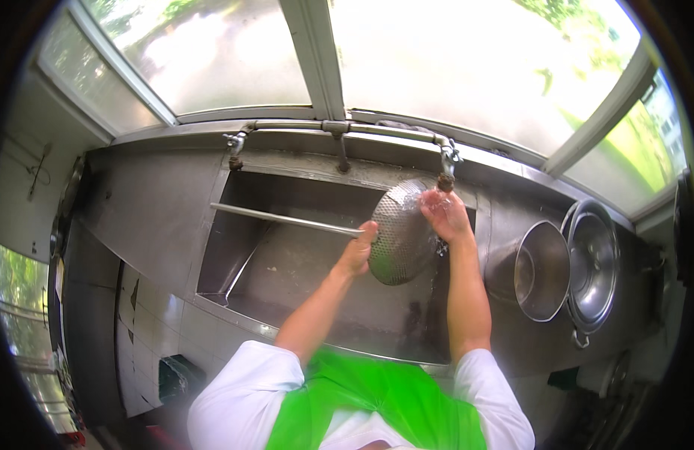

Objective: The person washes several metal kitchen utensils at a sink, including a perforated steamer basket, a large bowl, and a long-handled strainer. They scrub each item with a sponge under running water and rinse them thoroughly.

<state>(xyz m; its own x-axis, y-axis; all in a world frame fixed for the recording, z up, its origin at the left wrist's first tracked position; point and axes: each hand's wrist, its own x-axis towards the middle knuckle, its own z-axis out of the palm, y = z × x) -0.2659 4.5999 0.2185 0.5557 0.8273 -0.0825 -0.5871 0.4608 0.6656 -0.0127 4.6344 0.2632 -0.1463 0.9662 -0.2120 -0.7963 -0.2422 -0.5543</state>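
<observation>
A round perforated metal skimmer (401, 234) with a long straight handle (283, 219) hangs over a steel sink (234, 247). My left hand (358, 251) grips the skimmer where the handle meets the bowl. My right hand (444, 214) lies on the upper right rim of the bowl, directly beneath a tap (446, 166). Water splashes off the bowl by that hand. The handle points left across the basin.
A second tap (234, 146) hangs at the sink's back left. Right of the sink, a steel bucket (538, 270) and a large steel pot (594, 262) lie on the counter. Windows run behind the sink. A tiled wall drops below the counter at left.
</observation>
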